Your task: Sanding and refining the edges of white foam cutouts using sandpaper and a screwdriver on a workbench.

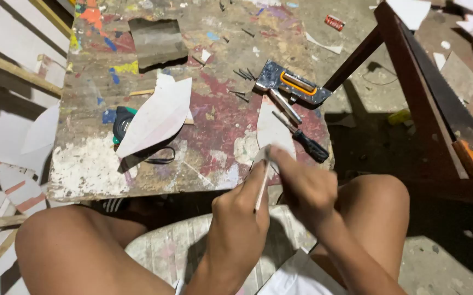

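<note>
Just in front of the paint-stained wooden worktable (138, 175), the left hand (239, 216) and the right hand (302, 186) are both pinching a thin white curved sheet piece (272, 134), fingers bent.

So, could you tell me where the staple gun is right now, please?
In the head view the staple gun lies at the paint-stained table's far right, above the screwdriver and beside loose nails, beyond both hands.
</note>
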